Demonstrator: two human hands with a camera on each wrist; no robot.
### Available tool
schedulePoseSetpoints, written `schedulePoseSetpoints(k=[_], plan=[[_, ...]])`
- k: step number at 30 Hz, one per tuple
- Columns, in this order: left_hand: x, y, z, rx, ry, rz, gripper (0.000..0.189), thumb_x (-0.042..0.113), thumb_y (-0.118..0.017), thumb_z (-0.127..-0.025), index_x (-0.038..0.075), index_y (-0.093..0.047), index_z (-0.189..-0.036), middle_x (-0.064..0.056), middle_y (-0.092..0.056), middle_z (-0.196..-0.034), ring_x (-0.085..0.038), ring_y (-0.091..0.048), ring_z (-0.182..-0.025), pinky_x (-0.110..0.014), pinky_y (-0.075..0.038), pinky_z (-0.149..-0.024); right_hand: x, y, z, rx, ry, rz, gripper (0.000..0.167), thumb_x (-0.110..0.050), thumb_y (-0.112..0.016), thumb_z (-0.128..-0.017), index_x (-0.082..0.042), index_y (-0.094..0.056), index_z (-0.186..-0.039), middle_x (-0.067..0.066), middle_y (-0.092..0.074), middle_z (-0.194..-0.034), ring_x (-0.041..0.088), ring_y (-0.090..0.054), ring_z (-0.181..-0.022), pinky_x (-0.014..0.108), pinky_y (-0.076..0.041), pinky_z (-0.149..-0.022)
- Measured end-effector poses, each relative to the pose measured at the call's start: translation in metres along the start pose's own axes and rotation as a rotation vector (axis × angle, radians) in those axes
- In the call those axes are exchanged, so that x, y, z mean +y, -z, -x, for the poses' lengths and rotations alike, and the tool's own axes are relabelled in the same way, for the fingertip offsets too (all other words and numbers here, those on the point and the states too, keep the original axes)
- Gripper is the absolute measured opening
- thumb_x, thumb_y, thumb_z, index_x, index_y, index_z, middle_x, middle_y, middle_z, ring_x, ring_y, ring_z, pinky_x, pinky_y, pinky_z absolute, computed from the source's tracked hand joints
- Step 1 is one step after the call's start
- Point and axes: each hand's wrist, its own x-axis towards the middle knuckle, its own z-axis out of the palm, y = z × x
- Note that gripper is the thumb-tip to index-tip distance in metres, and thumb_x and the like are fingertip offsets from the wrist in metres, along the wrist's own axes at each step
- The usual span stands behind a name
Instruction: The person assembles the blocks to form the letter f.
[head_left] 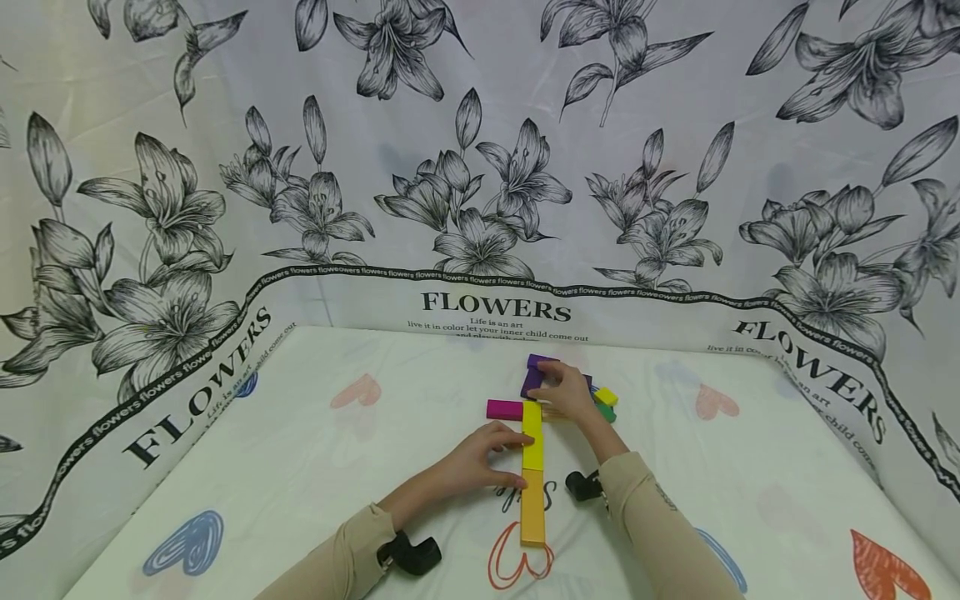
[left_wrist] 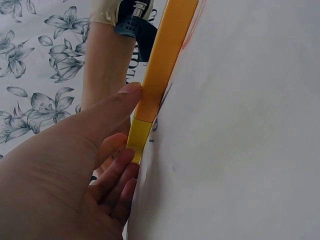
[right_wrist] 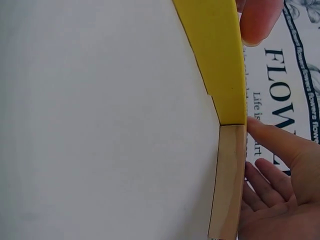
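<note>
In the head view, my left hand (head_left: 486,457) touches the left edge of a line of two blocks, a yellow block (head_left: 532,454) and an orange block (head_left: 532,510). Its thumb lies against the orange block (left_wrist: 162,65) and its fingers against the yellow block (left_wrist: 138,136). My right hand (head_left: 572,393) pinches a purple block (head_left: 532,382) between thumb and index finger, just beyond the far end of the yellow one. A plain wooden block (right_wrist: 229,180) meets that end, partly under the right hand in the head view.
A magenta block (head_left: 505,409) lies left of the yellow block's far end. Beyond the right hand sit a small yellow piece (head_left: 606,397) and a green piece (head_left: 606,412), partly hidden. A flower-printed curtain (head_left: 495,304) hangs behind the white tablecloth (head_left: 420,375).
</note>
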Motion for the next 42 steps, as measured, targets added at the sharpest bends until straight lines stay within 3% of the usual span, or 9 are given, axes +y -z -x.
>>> schedulePoseSetpoints(k=[10, 19, 25, 42], plan=[[0.002, 0.001, 0.0, -0.014, 0.039, 0.02, 0.055, 0.039, -0.078, -0.08, 0.028, -0.061, -0.131, 0.007, -0.056, -0.119, -0.007, -0.05, -0.111, -0.027, -0.043, -0.1, 0.0, 0.003, -0.001, -0.013, 0.009, 0.023, 0.059, -0.017, -0.077, -0.084, -0.01, -0.054, -0.138, 0.012, -0.055, -0.142, 0.032, -0.049, -0.133, 0.047, -0.037, -0.113], [0.002, 0.0, 0.0, -0.014, 0.036, 0.009, 0.057, 0.039, -0.078, -0.08, 0.027, -0.06, -0.133, 0.008, -0.056, -0.118, -0.006, -0.049, -0.108, -0.026, -0.042, -0.098, 0.004, 0.004, 0.001, -0.006, 0.03, 0.003, 0.056, -0.016, -0.077, -0.084, -0.009, -0.056, -0.136, 0.012, -0.057, -0.14, 0.031, -0.051, -0.132, 0.045, -0.039, -0.112], [0.002, 0.0, 0.0, -0.017, 0.043, 0.014, 0.057, 0.04, -0.078, -0.08, 0.028, -0.06, -0.133, 0.009, -0.056, -0.119, -0.006, -0.049, -0.108, -0.026, -0.043, -0.098, 0.002, 0.009, 0.004, -0.033, 0.053, -0.06, 0.056, -0.013, -0.074, -0.086, -0.004, -0.053, -0.137, 0.016, -0.056, -0.141, 0.033, -0.049, -0.134, 0.044, -0.036, -0.113], [0.001, 0.001, 0.001, -0.017, 0.038, 0.019, 0.057, 0.04, -0.078, -0.081, 0.029, -0.059, -0.133, 0.007, -0.056, -0.12, -0.008, -0.05, -0.11, -0.028, -0.043, -0.1, 0.011, 0.012, 0.004, -0.099, 0.089, -0.065, 0.053, -0.011, -0.074, -0.086, -0.004, -0.056, -0.135, 0.016, -0.057, -0.139, 0.034, -0.049, -0.134, 0.044, -0.036, -0.114]])
